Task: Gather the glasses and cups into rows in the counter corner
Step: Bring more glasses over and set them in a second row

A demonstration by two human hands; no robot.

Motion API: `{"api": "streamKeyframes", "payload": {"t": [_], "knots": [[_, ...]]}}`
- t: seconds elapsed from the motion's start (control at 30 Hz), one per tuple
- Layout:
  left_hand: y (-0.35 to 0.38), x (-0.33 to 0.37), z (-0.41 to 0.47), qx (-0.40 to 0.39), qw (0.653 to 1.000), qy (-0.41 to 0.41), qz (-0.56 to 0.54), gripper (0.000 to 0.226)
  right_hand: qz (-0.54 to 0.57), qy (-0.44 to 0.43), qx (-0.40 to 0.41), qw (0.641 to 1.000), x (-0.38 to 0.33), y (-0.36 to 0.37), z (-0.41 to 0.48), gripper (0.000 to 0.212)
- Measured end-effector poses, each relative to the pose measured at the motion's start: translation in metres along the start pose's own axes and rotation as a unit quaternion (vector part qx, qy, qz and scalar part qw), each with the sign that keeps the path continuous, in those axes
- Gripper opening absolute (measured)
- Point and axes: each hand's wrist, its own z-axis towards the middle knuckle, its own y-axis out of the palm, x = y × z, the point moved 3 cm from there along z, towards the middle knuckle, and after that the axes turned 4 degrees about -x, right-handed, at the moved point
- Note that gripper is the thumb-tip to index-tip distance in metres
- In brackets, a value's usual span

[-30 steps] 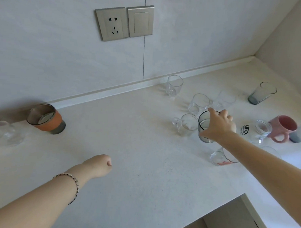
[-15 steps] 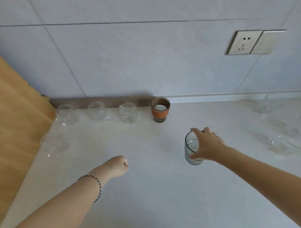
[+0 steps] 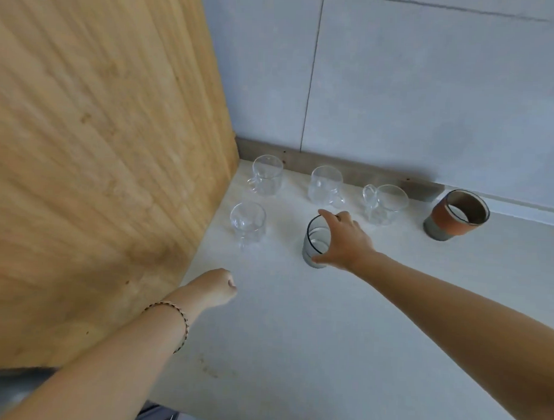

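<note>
risk: I'm lowering the grey glass (image 3: 315, 242) close to the clear mugs (image 3: 326, 185); a tilt or bump could be knocking one over.
risk cause: thumb and fingers (image 3: 327, 215) are pinching only the rim, a thin hold.
right hand (image 3: 347, 240): arm reaching forward, palm down over the glass.
left hand (image 3: 218, 286): curled in a loose fist, holding nothing, hovering near the wood panel (image 3: 99, 140).
glass place: desk (image 3: 391, 323) back-left corner, second row, beside a clear mug (image 3: 247, 223).

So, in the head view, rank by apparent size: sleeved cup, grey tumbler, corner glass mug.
1. sleeved cup, widest
2. grey tumbler and corner glass mug: look alike; the tumbler sits nearer and the right hand partly covers it.
</note>
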Motion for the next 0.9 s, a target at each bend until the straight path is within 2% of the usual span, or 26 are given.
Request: {"api": "streamKeyframes", "payload": {"t": [0.2,0.43,0.53,0.7,0.8,0.9], "knots": [[0.009,-0.01,0.014,-0.023,0.999,0.023,-0.024,0.035,-0.015,0.016,-0.001,1.0,-0.022,0.006,0.042,0.096],[0.014,0.007,0.026,-0.044,0.998,0.041,-0.009,0.036,0.06,0.061,0.004,0.996,-0.015,0.011,0.045,0.112],[0.013,0.022,0.03,-0.043,0.997,0.06,0.01,0.036,0.076,0.089,-0.012,0.993,0.01,0.018,0.029,0.085],[0.015,0.06,0.037,-0.057,0.994,0.083,0.049,0.034,0.081,0.124,-0.154,0.977,0.088,0.03,-0.025,0.042],[0.022,0.099,0.04,-0.063,0.989,0.099,0.09,0.031,0.084,0.15,-0.165,0.971,0.142,0.027,-0.067,0.036],[0.036,0.155,0.041,-0.077,0.978,0.13,0.143,0.025,0.106,0.207,-0.132,0.964,0.204,0.02,-0.113,0.034]]}}
